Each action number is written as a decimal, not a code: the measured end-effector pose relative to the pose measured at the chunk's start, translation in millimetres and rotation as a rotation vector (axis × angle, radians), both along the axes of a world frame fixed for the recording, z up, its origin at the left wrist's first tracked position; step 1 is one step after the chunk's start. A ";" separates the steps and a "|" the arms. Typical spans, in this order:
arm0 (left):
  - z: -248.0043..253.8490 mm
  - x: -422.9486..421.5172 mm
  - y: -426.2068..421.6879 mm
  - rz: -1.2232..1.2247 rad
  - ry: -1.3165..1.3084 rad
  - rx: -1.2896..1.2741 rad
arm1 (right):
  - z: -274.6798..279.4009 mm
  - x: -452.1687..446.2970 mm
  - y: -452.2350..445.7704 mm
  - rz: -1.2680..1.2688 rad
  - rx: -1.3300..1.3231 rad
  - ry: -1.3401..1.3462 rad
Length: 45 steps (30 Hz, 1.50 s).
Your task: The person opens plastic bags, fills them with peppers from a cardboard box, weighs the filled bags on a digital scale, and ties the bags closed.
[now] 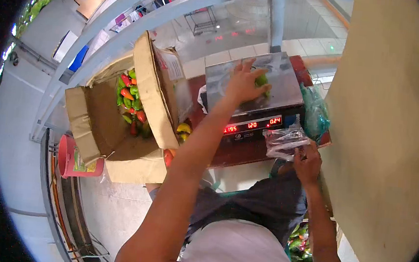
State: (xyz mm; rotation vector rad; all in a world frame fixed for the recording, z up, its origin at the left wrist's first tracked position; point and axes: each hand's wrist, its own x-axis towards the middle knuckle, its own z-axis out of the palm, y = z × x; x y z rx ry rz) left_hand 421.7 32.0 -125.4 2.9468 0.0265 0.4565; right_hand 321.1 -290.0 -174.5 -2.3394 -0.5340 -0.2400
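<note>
Green pepper at the left hand, upper centre of frame.
Long green pepper (262, 79) on square steel scale plate (286, 80), between left hand's (243, 84) spread thumb and fingers (grip: cannot tell); visible length roughly up-down. Right hand (308, 162), farther, lower right, pinches crumpled clear plastic bag (283, 142).

Peppers (127, 94) red and green; box (151, 87) tan; bucket (68, 157) pink; scale digits (252, 125) red; trousers (263, 199) dark, seemingly navy

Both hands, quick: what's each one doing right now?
Left hand: open, fingers spread, at something green over the scale.
Right hand: closed, pinching a clear plastic bag.
</note>
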 end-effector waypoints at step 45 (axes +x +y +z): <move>-15.3 -307.1 306.6 0.449 0.443 0.177 | -13.4 -5.9 -1.3 0.035 0.104 0.033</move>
